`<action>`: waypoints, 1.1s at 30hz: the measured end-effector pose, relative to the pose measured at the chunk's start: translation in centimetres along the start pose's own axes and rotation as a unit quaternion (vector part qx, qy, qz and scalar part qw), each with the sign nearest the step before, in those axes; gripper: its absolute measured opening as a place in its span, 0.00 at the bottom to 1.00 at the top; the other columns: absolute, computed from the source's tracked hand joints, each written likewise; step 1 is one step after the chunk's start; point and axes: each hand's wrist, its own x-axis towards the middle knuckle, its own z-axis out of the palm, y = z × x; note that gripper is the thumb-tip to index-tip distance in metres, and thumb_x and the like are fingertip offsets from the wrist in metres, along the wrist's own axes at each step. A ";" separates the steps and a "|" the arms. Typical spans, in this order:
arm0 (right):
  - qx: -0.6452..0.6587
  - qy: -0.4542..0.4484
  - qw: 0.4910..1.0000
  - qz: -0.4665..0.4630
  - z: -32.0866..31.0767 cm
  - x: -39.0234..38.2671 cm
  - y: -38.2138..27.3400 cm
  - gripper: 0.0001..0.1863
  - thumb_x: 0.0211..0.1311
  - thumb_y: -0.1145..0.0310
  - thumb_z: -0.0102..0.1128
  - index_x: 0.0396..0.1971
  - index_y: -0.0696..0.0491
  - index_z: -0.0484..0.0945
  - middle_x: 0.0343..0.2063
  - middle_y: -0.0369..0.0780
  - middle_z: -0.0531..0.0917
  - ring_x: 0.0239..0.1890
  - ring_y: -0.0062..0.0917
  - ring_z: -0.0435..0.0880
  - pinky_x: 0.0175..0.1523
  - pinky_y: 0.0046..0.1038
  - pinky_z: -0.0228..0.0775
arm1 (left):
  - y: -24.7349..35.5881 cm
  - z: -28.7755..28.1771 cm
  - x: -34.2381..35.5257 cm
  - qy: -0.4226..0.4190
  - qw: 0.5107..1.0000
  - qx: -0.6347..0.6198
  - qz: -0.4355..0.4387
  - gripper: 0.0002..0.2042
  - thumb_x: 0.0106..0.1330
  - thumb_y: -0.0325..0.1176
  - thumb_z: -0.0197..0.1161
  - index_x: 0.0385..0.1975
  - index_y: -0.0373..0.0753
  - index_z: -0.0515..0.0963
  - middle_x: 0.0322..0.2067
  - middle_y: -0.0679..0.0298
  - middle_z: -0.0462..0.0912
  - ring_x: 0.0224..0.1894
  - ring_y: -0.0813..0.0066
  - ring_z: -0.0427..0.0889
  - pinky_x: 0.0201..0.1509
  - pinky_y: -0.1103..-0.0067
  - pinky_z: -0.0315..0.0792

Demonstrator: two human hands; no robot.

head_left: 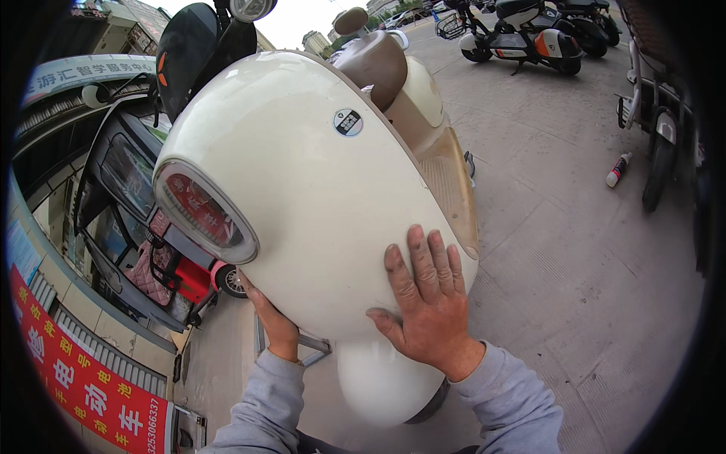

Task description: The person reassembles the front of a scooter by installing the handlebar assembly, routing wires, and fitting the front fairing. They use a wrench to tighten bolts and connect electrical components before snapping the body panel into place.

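The cream front panel (302,166) of an electric scooter fills the middle of the view, with an oval headlight (206,212) on its left side and a round sticker (348,122) higher up. My right hand (431,306) lies flat on the lower right of the panel, fingers spread, holding nothing. Against the panel's lower left edge, just below the headlight, rests my left hand (274,324). One of its digits is stretched out upward; the others are mostly hidden. Below both hands is the cream front mudguard (386,382), with a bit of dark tyre beside it.
Behind the panel are the scooter's brown seat (374,64) and tan footboard (446,185). A covered three-wheeler (128,204) stands left, near a red banner (91,386). At right, a bottle (618,170) lies beside a parked bike's wheel (660,166). More scooters (522,45) stand farther back.
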 end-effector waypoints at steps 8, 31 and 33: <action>-0.058 0.080 0.989 -0.110 -2.6 9.7 -6.2 0.41 0.68 0.43 0.40 0.70 0.58 0.47 0.70 0.54 0.49 0.74 0.43 0.42 0.74 0.43 0.33 | 0.8 -0.4 3.6 0.012 0.999 0.040 0.021 0.41 0.69 0.53 0.48 0.69 0.27 0.43 0.70 0.48 0.48 0.72 0.60 0.49 0.73 0.72 0.43; -0.039 0.005 0.998 -0.044 3.3 9.4 -8.1 0.51 0.63 0.44 0.56 0.69 0.63 0.40 0.65 0.48 0.58 0.66 0.33 0.59 0.69 0.34 0.49 | -1.2 -9.8 12.8 0.124 0.937 -0.009 0.326 0.37 0.70 0.58 0.43 0.70 0.35 0.51 0.70 0.46 0.50 0.73 0.51 0.48 0.74 0.62 0.41; -0.001 0.022 0.999 -0.049 3.6 9.4 -8.0 0.51 0.63 0.44 0.57 0.69 0.62 0.39 0.65 0.47 0.58 0.66 0.33 0.58 0.69 0.34 0.48 | -1.7 -6.7 14.4 -0.155 0.942 0.089 0.285 0.36 0.71 0.57 0.43 0.70 0.34 0.52 0.69 0.50 0.54 0.72 0.53 0.51 0.74 0.62 0.43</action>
